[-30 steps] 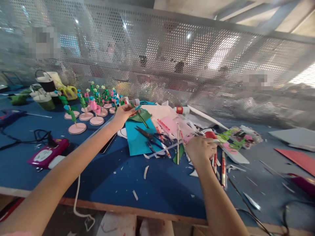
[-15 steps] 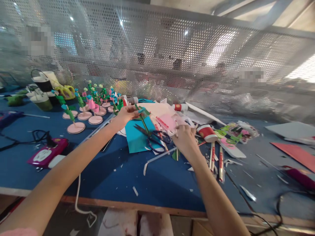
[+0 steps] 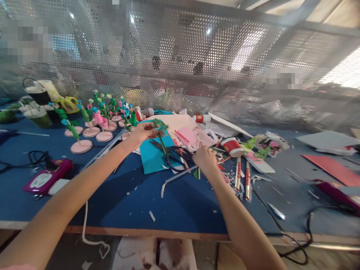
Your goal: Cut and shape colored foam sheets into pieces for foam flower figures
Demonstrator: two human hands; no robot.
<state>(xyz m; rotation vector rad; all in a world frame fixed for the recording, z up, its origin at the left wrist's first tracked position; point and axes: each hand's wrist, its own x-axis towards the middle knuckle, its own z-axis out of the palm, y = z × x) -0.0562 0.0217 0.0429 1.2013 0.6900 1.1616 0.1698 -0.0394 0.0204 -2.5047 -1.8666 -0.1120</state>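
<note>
My left hand (image 3: 144,131) is closed in a pinch on a green wrapped stick (image 3: 162,139) with a green paper leaf at its top, held over a teal paper sheet (image 3: 153,156). My right hand (image 3: 206,160) rests, fingers curled, on the table beside the dark-handled scissors (image 3: 176,155) lying on that sheet. What the right fingers hold, if anything, is hidden. A red paper cup (image 3: 232,146) lies on its side just right of the right hand.
Several paper flowers on pink round bases (image 3: 95,120) stand at the left. A magenta glue gun (image 3: 45,178) with black cable lies near left. Red sticks (image 3: 247,178), paper scraps and pink sheets litter the blue table (image 3: 180,202). A perforated metal screen (image 3: 197,56) backs the table.
My right hand has moved left from the red cup and sticks to beside the scissors. The left hand has lifted the green stick slightly toward me.
</note>
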